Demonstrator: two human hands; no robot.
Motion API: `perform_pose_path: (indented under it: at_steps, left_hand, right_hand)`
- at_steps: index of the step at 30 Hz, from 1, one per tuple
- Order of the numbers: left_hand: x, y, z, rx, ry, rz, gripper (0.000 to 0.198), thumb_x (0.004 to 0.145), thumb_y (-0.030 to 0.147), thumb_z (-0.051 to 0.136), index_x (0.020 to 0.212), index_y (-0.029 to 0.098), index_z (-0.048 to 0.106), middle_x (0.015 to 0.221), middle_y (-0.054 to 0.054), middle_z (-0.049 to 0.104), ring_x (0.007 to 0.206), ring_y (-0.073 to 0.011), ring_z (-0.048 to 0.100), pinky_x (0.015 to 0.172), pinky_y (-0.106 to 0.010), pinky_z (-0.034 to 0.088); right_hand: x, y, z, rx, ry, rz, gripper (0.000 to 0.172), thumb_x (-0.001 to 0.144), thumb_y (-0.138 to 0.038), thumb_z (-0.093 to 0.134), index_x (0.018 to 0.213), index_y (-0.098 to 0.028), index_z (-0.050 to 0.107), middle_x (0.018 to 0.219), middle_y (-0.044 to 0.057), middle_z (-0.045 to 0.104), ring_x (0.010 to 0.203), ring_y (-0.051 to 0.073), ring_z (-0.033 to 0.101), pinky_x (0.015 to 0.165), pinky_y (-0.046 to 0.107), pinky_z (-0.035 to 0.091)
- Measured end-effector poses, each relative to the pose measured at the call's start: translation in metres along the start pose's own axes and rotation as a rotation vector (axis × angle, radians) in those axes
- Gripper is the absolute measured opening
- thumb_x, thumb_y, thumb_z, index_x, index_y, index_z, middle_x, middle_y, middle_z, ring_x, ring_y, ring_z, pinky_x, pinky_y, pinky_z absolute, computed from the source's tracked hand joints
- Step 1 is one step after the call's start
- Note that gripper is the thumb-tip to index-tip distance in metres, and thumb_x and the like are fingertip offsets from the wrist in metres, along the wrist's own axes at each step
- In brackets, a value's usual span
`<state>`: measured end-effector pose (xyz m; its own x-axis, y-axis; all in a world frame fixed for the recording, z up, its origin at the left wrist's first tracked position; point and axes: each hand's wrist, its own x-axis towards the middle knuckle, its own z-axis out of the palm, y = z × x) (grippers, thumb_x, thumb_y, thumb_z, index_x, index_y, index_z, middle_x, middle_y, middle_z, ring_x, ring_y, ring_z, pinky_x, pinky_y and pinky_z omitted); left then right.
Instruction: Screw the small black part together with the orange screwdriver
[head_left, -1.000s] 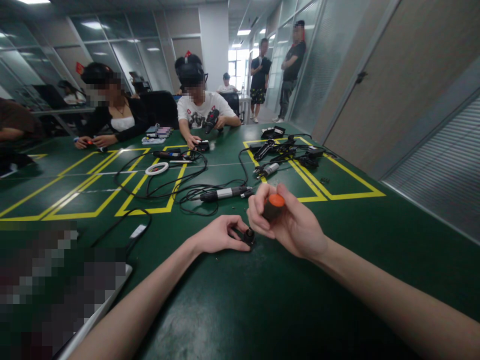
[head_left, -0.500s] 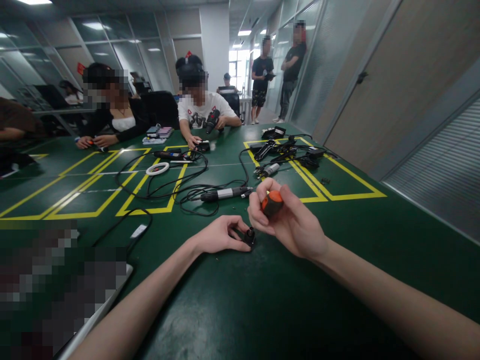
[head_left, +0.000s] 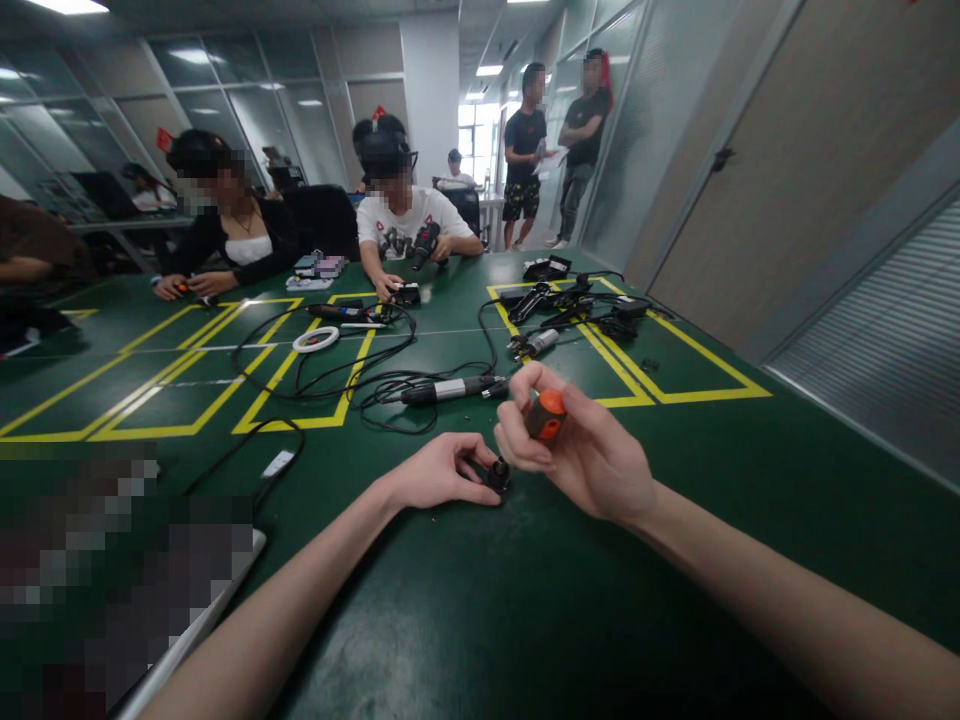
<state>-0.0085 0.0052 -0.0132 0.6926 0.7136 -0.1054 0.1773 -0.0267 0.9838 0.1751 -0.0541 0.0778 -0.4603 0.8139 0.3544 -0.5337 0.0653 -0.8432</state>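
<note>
My right hand is closed around a screwdriver with an orange and black handle, held upright with its tip down on a small black part. My left hand pinches that black part against the green table, fingers curled around it. The screwdriver's shaft is hidden by my fingers.
A black and silver corded tool lies in tangled cables just beyond my hands. More black tools sit inside a yellow-taped square. A white ring lies to the left. Two people work across the table; two others stand behind. A blurred flat object lies at lower left.
My right hand has turned the screwdriver handle slightly and its fingers have shifted on it. The left hand stays on the black part. The view rose a little.
</note>
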Motion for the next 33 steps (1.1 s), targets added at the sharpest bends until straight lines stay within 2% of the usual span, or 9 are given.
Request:
perform_pose_path:
  at_steps: [4,6,9,12,16,22,27,30,33]
  left_hand:
    - [-0.0001,-0.0009,-0.0004,0.003,-0.013,0.008,0.041,0.064,0.023,0.093,0.097,0.013,0.071,0.107,-0.009,0.078,0.084,-0.0156,0.072,0.081,-0.03,0.058]
    - [0.0001,-0.002,-0.0008,-0.005,-0.011,0.008,0.041,0.064,0.023,0.093,0.096,0.013,0.071,0.105,-0.008,0.078,0.085,-0.0162,0.072,0.081,-0.03,0.058]
    - [0.0009,-0.0038,-0.0011,-0.009,-0.009,0.017,0.043,0.063,0.023,0.094,0.098,0.013,0.071,0.109,-0.009,0.077,0.089,-0.0176,0.073,0.081,-0.03,0.058]
    - [0.0013,-0.0043,-0.0009,-0.011,-0.007,0.016,0.042,0.062,0.023,0.093,0.096,0.013,0.071,0.107,-0.009,0.078,0.085,-0.0162,0.073,0.079,-0.03,0.059]
    - [0.0009,-0.0028,-0.0004,-0.022,-0.007,0.006,0.042,0.062,0.023,0.094,0.095,0.013,0.07,0.104,-0.008,0.078,0.08,-0.0152,0.072,0.076,-0.03,0.059]
    - [0.0005,-0.0017,-0.0003,-0.014,-0.007,0.001,0.041,0.063,0.023,0.093,0.095,0.012,0.071,0.106,-0.009,0.078,0.083,-0.0157,0.072,0.079,-0.031,0.059]
    - [0.0013,-0.0024,-0.0005,0.008,-0.019,0.021,0.044,0.065,0.023,0.092,0.102,0.013,0.072,0.111,-0.01,0.077,0.088,-0.0169,0.073,0.081,-0.031,0.059]
    - [0.0012,-0.0019,-0.0004,0.008,-0.012,0.014,0.043,0.064,0.023,0.092,0.101,0.012,0.072,0.109,-0.01,0.078,0.084,-0.0161,0.072,0.079,-0.031,0.059]
    - [0.0006,-0.0013,-0.0004,-0.002,-0.013,0.015,0.043,0.063,0.023,0.092,0.099,0.013,0.072,0.11,-0.01,0.078,0.084,-0.0161,0.072,0.08,-0.032,0.059]
  right_hand:
    - [0.0009,0.0,-0.0008,-0.041,0.033,-0.018,0.037,0.098,-0.058,0.061,0.09,-0.023,0.051,0.064,-0.006,0.053,0.052,0.011,0.038,0.055,0.028,0.03]
    - [0.0022,-0.0004,-0.0007,-0.058,0.035,-0.015,0.04,0.099,-0.06,0.058,0.088,-0.021,0.055,0.063,-0.005,0.052,0.053,0.012,0.04,0.056,0.029,0.032]
    - [0.0034,-0.0005,0.0005,-0.043,0.027,0.012,0.045,0.099,-0.061,0.057,0.083,-0.02,0.058,0.059,-0.006,0.044,0.052,0.012,0.034,0.054,0.028,0.029]
    - [0.0027,0.0,0.0021,-0.018,0.016,0.025,0.045,0.099,-0.061,0.056,0.081,-0.02,0.057,0.058,-0.007,0.04,0.052,0.011,0.029,0.054,0.028,0.026]
    - [0.0003,0.0005,0.0029,-0.005,0.011,0.006,0.038,0.098,-0.059,0.058,0.09,-0.022,0.053,0.058,-0.008,0.041,0.052,0.012,0.028,0.054,0.028,0.026]
    - [0.0036,-0.0006,0.0005,-0.022,0.067,-0.028,0.036,0.098,-0.055,0.062,0.088,-0.021,0.056,0.063,-0.005,0.053,0.053,0.011,0.041,0.055,0.027,0.032]
    - [0.0059,-0.0009,0.0009,0.0,0.058,0.007,0.05,0.101,-0.059,0.055,0.071,-0.019,0.056,0.056,-0.006,0.039,0.048,0.009,0.028,0.048,0.025,0.023]
    - [0.0031,-0.0007,0.0031,0.018,0.047,-0.005,0.045,0.1,-0.062,0.055,0.08,-0.021,0.055,0.056,-0.008,0.038,0.049,0.01,0.025,0.05,0.025,0.024]
    - [0.0008,0.0,0.0042,0.002,0.037,-0.032,0.036,0.097,-0.057,0.061,0.09,-0.023,0.052,0.059,-0.008,0.042,0.051,0.011,0.028,0.052,0.025,0.027]
